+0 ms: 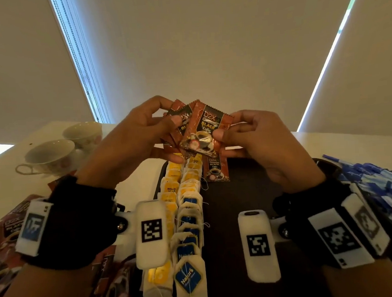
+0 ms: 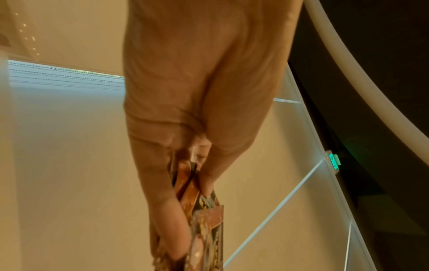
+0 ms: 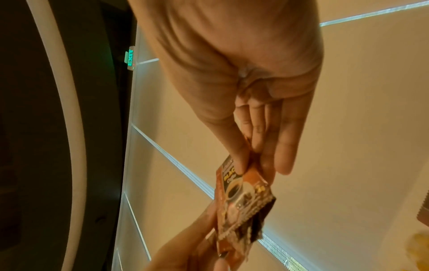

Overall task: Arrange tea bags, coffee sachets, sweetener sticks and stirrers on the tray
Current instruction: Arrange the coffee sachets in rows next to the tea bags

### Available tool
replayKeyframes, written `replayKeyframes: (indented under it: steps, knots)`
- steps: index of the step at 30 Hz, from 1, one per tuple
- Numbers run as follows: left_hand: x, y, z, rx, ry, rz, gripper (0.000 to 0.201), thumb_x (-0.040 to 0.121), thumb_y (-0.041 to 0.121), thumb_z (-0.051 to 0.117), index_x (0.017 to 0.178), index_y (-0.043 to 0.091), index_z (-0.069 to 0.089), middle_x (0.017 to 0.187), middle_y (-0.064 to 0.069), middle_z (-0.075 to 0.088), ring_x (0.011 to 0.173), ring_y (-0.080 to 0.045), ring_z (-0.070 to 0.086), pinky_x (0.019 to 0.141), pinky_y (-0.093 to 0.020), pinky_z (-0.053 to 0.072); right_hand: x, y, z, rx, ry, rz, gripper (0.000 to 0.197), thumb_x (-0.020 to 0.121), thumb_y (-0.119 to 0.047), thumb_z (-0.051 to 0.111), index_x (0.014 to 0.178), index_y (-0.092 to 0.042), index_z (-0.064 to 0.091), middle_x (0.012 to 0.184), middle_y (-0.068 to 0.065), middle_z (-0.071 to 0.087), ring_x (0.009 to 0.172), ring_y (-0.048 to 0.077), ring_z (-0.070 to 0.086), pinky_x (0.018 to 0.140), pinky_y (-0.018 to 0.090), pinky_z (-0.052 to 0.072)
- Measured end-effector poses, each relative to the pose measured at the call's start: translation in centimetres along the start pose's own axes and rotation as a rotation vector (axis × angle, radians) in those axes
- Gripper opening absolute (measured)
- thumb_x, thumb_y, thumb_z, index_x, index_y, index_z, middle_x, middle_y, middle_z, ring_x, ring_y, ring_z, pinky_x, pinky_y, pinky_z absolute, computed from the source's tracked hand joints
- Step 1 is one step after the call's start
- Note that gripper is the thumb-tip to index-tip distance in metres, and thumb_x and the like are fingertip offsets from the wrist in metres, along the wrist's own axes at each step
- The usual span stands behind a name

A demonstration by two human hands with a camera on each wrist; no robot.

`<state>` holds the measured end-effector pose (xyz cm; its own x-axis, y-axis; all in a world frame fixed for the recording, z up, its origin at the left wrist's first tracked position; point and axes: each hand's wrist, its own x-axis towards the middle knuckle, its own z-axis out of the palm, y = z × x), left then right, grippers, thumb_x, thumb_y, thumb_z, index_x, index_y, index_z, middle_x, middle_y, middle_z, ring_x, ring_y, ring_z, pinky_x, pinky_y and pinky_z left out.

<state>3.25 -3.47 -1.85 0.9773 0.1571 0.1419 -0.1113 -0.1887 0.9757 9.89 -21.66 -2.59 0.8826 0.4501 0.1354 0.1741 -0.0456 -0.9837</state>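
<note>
Red-brown foil coffee sachets (image 1: 198, 127), crinkled

A pale table (image 1: 341, 144) carries a dark tray (image 1: 243, 191) at lower centre, two teacups (image 1: 60, 152) at left, brown coffee sachets (image 1: 5, 231) lower left, and blue sticks (image 1: 383, 182) at right.

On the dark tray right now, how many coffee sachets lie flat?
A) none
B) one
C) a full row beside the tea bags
B: a single coffee sachet lies on the tray beside the tea bags; the other sachets are held up by the left hand and right hand.
</note>
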Motion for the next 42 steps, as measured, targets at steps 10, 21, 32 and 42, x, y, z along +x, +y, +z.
replayKeyframes:
  steps: [10, 21, 32, 42]
  knots:
    - [0.2, -0.1, -0.2, 0.114, 0.129, 0.028, 0.018, 0.093, 0.019, 0.051, 0.111, 0.015, 0.053, 0.071, -0.002, 0.071, 0.068, -0.019, 0.07, 0.053, -0.028, 0.057, 0.7, -0.4, -4.4, -0.108, 0.099, 0.069, 0.012, 0.083, -0.013, 0.067, 0.094, -0.015, 0.062, 0.08, -0.002, 0.07, 0.068, 0.006, 0.07, 0.058, 0.019, 0.057]
    - [0.2, -0.3, -0.3, 0.112, 0.172, -0.021, 0.022, 0.094, 0.017, 0.054, 0.115, 0.012, 0.054, 0.084, -0.01, 0.067, 0.064, -0.015, 0.069, 0.05, -0.025, 0.055, 0.9, 1.3, -4.5, -0.166, 0.117, 0.17, 0.016, 0.076, -0.009, 0.073, 0.086, -0.006, 0.061, 0.082, 0.003, 0.069, 0.065, 0.007, 0.066, 0.055, 0.016, 0.055]
    - [0.2, -0.3, 1.4, 0.179, 0.137, 0.019, 0.025, 0.096, 0.015, 0.052, 0.119, 0.006, 0.049, 0.086, -0.01, 0.067, 0.063, -0.014, 0.07, 0.05, -0.029, 0.057, 2.4, 3.1, -3.6, -0.572, -0.038, 0.388, 0.006, 0.081, -0.008, 0.069, 0.079, -0.009, 0.063, 0.077, 0.004, 0.067, 0.069, 0.012, 0.063, 0.063, 0.025, 0.05]
    - [-0.1, 0.2, 0.8, 0.11, 0.126, 0.069, 0.021, 0.096, 0.017, 0.053, 0.116, 0.011, 0.052, 0.09, -0.01, 0.068, 0.067, -0.017, 0.071, 0.051, -0.03, 0.058, 5.7, 5.8, -2.6, -0.547, -0.121, 0.739, 0.007, 0.078, 0.0, 0.069, 0.083, -0.002, 0.065, 0.06, 0.007, 0.07, 0.049, 0.012, 0.066, 0.041, 0.02, 0.049]
